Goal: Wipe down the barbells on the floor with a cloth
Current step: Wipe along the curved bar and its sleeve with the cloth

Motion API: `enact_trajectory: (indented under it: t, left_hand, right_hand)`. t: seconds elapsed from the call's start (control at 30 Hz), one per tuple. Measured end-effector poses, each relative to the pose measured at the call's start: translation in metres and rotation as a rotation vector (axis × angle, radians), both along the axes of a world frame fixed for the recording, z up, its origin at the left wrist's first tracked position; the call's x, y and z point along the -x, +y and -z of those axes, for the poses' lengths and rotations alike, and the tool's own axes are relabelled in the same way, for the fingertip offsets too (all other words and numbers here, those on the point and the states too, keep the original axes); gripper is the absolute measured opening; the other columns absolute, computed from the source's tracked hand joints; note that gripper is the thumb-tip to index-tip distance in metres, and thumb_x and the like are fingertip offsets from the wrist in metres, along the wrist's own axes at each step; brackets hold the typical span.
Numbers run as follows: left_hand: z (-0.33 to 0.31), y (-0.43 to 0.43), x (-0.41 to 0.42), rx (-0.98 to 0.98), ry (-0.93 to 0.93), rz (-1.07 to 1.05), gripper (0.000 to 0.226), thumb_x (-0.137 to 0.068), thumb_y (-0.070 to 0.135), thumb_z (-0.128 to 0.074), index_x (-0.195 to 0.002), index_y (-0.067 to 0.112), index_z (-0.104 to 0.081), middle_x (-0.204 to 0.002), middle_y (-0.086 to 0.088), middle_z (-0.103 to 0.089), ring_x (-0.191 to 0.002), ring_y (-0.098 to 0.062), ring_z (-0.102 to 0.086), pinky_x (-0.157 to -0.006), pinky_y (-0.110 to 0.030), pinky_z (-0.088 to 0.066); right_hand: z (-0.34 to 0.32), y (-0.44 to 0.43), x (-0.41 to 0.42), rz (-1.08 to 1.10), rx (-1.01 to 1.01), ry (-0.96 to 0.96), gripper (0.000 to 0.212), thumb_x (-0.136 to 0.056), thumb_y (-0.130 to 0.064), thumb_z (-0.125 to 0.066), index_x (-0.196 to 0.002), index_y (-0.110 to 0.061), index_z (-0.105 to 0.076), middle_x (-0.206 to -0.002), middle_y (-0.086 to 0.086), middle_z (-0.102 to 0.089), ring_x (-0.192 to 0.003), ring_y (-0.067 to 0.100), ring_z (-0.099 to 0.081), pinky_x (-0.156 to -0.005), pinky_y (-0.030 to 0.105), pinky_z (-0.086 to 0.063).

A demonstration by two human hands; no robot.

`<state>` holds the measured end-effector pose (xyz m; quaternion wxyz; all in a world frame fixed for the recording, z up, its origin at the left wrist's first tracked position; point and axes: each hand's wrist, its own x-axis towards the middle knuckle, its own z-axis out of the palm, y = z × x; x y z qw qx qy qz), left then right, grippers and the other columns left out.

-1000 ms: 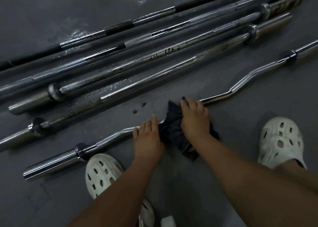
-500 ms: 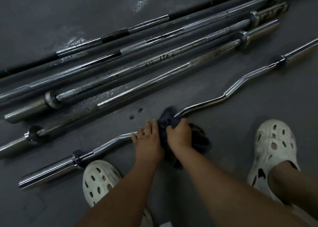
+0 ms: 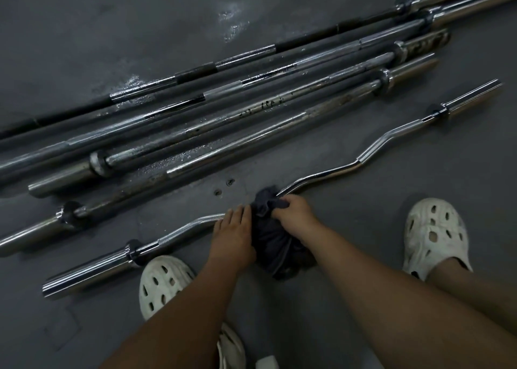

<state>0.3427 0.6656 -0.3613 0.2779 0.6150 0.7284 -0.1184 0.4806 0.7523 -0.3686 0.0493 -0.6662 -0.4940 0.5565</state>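
Four straight barbells [image 3: 251, 111] are seen lying on the floor [image 3: 112, 32], flecked with droplets, and are judged not yet wiped dry. Nearer, the curl bar [image 3: 179, 231] is pressed down by the flat, straight-fingered left hand [image 3: 233, 234], while the dark cloth [image 3: 275, 245] is bunched round its middle and gripped by the right hand [image 3: 296, 214]; its right bend and sleeve are judged still to be done.

curl bar [image 3: 321, 174] nearest feet; straight barbells [image 3: 251, 133] side by side behind it.
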Motion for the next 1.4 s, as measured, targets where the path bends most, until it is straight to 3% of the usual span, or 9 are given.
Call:
enact_trajectory:
  t: [0.23, 0.4, 0.6, 0.7, 0.87, 1.03, 1.13, 1.27, 1.4]
  left_hand:
    - [-0.042, -0.017, -0.001, -0.108, -0.033, -0.12, 0.089, -0.082, 0.034, -0.06, -0.156, 0.016, -0.014, -0.163, -0.011, -0.015, -0.148, -0.028, -0.021, -0.119, -0.041, -0.023]
    - [-0.078, -0.041, -0.005, -0.208, -0.014, -0.193, 0.083, -0.089, 0.043, -0.058, -0.155, 0.016, -0.016, -0.163, -0.011, -0.015, -0.148, -0.027, -0.022, -0.119, -0.04, -0.024]
    - [-0.117, -0.073, -0.01, -0.193, 0.003, -0.181, 0.089, -0.089, 0.045, -0.06, -0.157, 0.017, -0.01, -0.165, -0.01, -0.004, -0.15, -0.028, -0.015, -0.12, -0.043, -0.021]
    - [-0.132, -0.075, -0.006, -0.168, 0.047, -0.109, 0.086, -0.088, 0.039, -0.06, -0.157, 0.016, -0.013, -0.165, -0.01, -0.005, -0.149, -0.029, -0.018, -0.119, -0.043, -0.024]
    - [-0.15, -0.058, 0.017, -0.096, 0.142, 0.131, 0.083, -0.087, 0.033, -0.06, -0.155, 0.017, -0.016, -0.165, -0.009, -0.011, -0.148, -0.03, -0.021, -0.118, -0.047, -0.026]
    - [-0.154, -0.061, 0.045, -0.056, 0.286, 0.456, 0.086, -0.085, 0.032, -0.061, -0.156, 0.019, -0.015, -0.165, -0.009, -0.008, -0.15, -0.029, -0.013, -0.121, -0.046, -0.015]
    - [-0.154, -0.057, 0.062, -0.001, 0.241, 0.495, 0.089, -0.088, 0.041, -0.06, -0.157, 0.023, -0.008, -0.166, -0.006, -0.004, -0.151, -0.027, -0.008, -0.122, -0.047, -0.012]
    - [-0.159, -0.038, 0.096, 0.009, 0.193, 0.623, 0.088, -0.091, 0.056, -0.053, -0.158, 0.026, -0.005, -0.166, -0.002, -0.002, -0.152, -0.023, -0.008, -0.122, -0.044, -0.013]
    - [-0.165, -0.023, 0.131, 0.022, 0.105, 0.737, 0.086, -0.092, 0.061, -0.046, -0.158, 0.028, -0.001, -0.166, 0.002, 0.002, -0.152, -0.019, -0.005, -0.122, -0.04, -0.014]
  right_hand:
    - [-0.05, -0.033, -0.003, -0.202, -0.208, -0.093, 0.026, -0.082, -0.014, -0.062, -0.108, -0.017, -0.063, -0.107, 0.01, -0.069, -0.1, 0.028, -0.064, -0.072, 0.025, -0.039]
    - [-0.083, -0.085, -0.011, -0.217, -0.295, -0.122, 0.03, -0.084, -0.013, -0.058, -0.108, -0.027, -0.045, -0.111, 0.009, -0.063, -0.096, 0.03, -0.062, -0.078, 0.032, -0.047]
    - [-0.103, -0.129, -0.035, -0.205, -0.411, -0.231, 0.042, -0.083, -0.016, -0.058, -0.12, -0.033, -0.049, -0.126, 0.008, -0.046, -0.105, 0.034, -0.058, -0.093, 0.035, -0.047]
    - [-0.112, -0.13, -0.037, -0.228, -0.39, -0.18, 0.057, -0.087, -0.021, -0.055, -0.138, -0.041, -0.041, -0.129, 0.009, -0.04, -0.108, 0.034, -0.057, -0.095, 0.035, -0.046]
    - [-0.11, -0.118, -0.033, -0.259, -0.448, -0.198, 0.031, -0.082, -0.026, -0.062, -0.112, -0.027, -0.054, -0.115, 0.007, -0.042, -0.096, 0.035, -0.059, -0.092, 0.042, -0.05]
    - [-0.094, -0.097, -0.022, -0.294, -0.428, -0.221, 0.026, -0.08, -0.029, -0.07, -0.096, -0.021, -0.051, -0.109, 0.01, -0.051, -0.1, 0.033, -0.058, -0.087, 0.034, -0.048]
    - [-0.084, -0.086, -0.007, -0.383, -0.43, -0.205, 0.025, -0.08, -0.031, -0.069, -0.093, -0.023, -0.049, -0.11, 0.009, -0.056, -0.102, 0.031, -0.058, -0.084, 0.033, -0.046]
    - [-0.074, -0.076, 0.008, -0.517, -0.562, -0.317, 0.032, -0.082, -0.031, -0.065, -0.113, -0.023, -0.057, -0.136, 0.007, -0.038, -0.12, 0.031, -0.044, -0.096, 0.037, -0.045]
    - [-0.071, -0.063, 0.022, -0.595, -0.699, -0.452, 0.028, -0.087, -0.027, -0.059, -0.115, -0.024, -0.063, -0.121, 0.001, -0.043, -0.113, 0.022, -0.04, -0.086, 0.032, -0.042]
